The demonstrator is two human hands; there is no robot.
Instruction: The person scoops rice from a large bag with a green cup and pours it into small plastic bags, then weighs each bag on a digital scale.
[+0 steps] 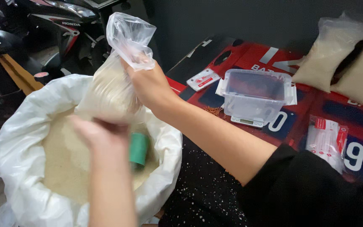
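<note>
The right hand (150,86) has its grip closed around the gathered neck of a clear plastic bag (112,90) partly filled with white rice. The loose top of the bag stands above the fist, and the filled part hangs below it. The bag is held directly over a large white sack (19,138) with its rim rolled down, open and holding a bed of rice (61,164).

The left hand (95,134) is under the bottom of the bag and appears to touch it. This hand is blurred, so how its fingers are set cannot be told.

A green cup (139,149) lies in the sack's rice, just beside the left hand and below the hanging bag.

To the right, on a red and black printed surface (358,122), 1 clear plastic container (255,92) with side latches sits on a small scale (248,121). A small red and white packet (203,79) lies to the left of the container. A pack of clear bags (327,143) with a red header lies nearer the person, right of the scale. 2 filled rice bags (332,52) lean against the dark wall at the far right, touching one another.

A parked motorbike (59,25) stands behind the sack at upper left.
</note>
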